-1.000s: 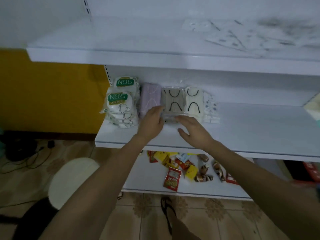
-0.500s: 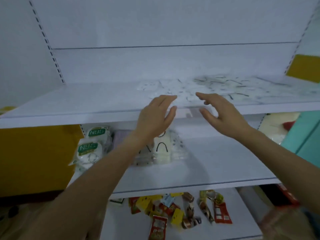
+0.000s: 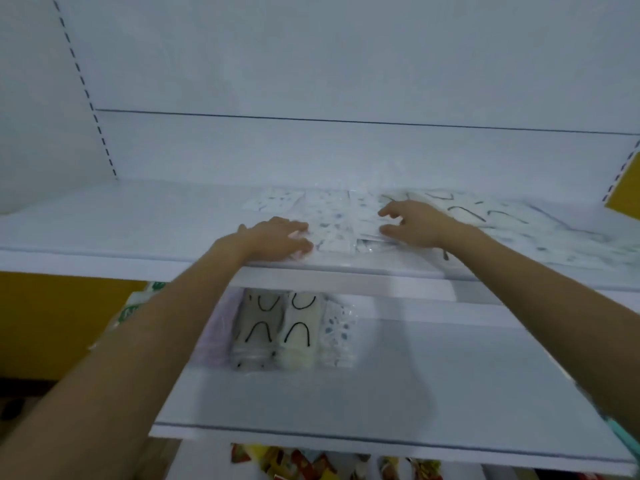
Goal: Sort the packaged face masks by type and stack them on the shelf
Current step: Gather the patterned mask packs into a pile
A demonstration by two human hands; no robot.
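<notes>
mask packs [image 3: 332,223]: clear, blue-dotted white | left hand [image 3: 273,237]: fingers flat on them | right hand [image 3: 415,225]: fingers spread, touching

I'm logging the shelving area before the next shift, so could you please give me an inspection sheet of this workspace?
Surface: white upper shelf, where both hands work.
Job's things: loose dotted mask packets and cream packets with black loops lie on it; sorted stacks stand on the middle shelf below.
Clutter: snack packets on a lower shelf.
Grippers: left hand rests flat, fingers touching a dotted packet; right hand lies on the packets, grip unclear.
Cables: nothing seen.
Surroundings: yellow wall at both sides.
</notes>
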